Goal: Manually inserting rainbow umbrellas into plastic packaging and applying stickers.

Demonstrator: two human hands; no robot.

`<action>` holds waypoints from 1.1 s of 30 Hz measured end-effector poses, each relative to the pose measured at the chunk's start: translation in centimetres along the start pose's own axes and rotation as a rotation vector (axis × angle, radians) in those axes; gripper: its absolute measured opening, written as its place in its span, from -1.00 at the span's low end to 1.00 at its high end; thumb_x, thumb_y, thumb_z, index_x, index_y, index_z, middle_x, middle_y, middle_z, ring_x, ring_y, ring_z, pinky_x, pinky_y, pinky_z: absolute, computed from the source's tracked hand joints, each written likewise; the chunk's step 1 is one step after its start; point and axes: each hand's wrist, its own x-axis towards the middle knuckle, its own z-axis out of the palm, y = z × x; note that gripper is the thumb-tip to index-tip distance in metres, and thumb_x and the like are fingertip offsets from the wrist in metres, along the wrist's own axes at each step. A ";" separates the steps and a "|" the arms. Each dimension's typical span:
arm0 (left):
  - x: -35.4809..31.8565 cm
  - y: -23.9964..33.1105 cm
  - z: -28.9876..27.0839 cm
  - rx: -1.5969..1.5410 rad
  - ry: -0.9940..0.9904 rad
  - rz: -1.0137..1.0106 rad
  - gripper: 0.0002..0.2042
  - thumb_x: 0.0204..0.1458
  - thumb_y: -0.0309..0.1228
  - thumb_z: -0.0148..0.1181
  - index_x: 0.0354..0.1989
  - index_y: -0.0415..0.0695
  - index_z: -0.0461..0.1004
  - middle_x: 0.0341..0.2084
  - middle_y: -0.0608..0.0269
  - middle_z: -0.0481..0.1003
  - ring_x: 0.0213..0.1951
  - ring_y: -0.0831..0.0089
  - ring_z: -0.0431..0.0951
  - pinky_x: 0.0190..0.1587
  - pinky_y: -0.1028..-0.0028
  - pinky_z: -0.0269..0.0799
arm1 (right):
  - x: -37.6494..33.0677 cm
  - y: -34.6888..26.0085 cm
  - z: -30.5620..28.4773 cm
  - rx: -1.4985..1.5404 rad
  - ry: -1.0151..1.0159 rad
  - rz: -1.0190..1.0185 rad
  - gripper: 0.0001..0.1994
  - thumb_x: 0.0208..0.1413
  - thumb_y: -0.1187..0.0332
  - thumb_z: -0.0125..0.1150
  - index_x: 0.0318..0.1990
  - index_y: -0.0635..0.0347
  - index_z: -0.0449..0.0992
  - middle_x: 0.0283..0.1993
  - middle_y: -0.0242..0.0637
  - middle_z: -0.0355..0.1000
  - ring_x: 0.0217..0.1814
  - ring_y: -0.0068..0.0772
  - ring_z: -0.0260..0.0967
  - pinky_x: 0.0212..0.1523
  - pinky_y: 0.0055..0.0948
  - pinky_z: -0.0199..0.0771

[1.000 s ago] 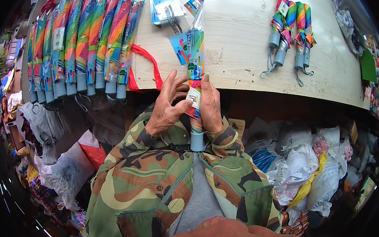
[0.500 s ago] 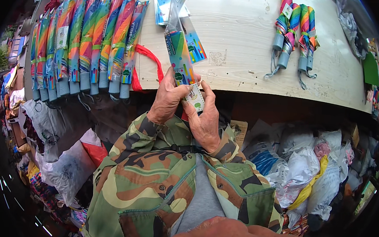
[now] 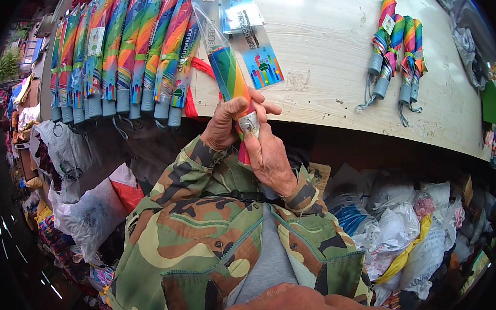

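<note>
A folded rainbow umbrella (image 3: 230, 77) is held slantwise over the table's near edge, its far end inside a clear plastic sleeve (image 3: 203, 30). My left hand (image 3: 222, 124) is round its left side, thumb up, with fingertips showing past the umbrella on the right. Lower down, my right hand (image 3: 271, 161) grips it with the thumb pressed on a white tag (image 3: 249, 122). My palms hide part of the near end. Beyond the hands lie flat printed sleeves (image 3: 262, 59) in blue and white.
Sleeved rainbow umbrellas (image 3: 131, 45) stand in a row at the left, grey handles over the edge. Several unsleeved umbrellas (image 3: 382, 55) lie at the right of the pale table (image 3: 327, 63). A red strip (image 3: 203, 67) lies near the row. Stuffed plastic bags (image 3: 394, 221) fill the space below.
The held piece shows rainbow fabric where its printed side faced up before. My hands have shifted slightly along it, and the left fingers now reach out past it. The whole view has shifted a little.
</note>
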 end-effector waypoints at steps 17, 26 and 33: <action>2.1 3.7 1.2 -0.156 0.296 0.098 -0.72 0.31 -0.34 0.34 0.05 -0.25 0.52 -0.28 0.01 0.72 -0.08 0.01 0.78 0.23 0.02 0.65 | -2.1 1.4 -1.4 -0.352 0.383 -0.662 -0.21 0.39 -0.05 0.37 0.44 0.49 0.28 0.30 0.25 0.41 0.28 0.26 0.50 0.25 0.04 0.58; -1.3 -1.6 3.3 0.286 0.098 -0.093 -0.76 0.45 -0.27 0.15 0.00 -0.19 0.60 -0.08 0.25 0.58 -0.01 0.57 0.54 0.08 0.46 0.52 | 3.9 0.1 0.7 -0.330 0.574 -0.807 -0.27 0.46 -0.21 0.16 0.31 0.42 0.44 0.24 0.17 0.47 0.31 0.30 0.46 0.35 0.23 0.51; -3.0 6.5 5.8 0.589 0.394 -0.013 -0.81 0.31 -0.33 0.28 -0.22 -0.23 0.62 -0.38 0.33 0.62 -0.25 0.56 0.61 -0.11 0.46 0.53 | 5.6 -1.8 1.0 -0.397 0.507 -0.869 -0.27 0.44 -0.22 0.20 0.32 0.38 0.46 0.26 0.09 0.49 0.35 0.27 0.43 0.37 0.20 0.42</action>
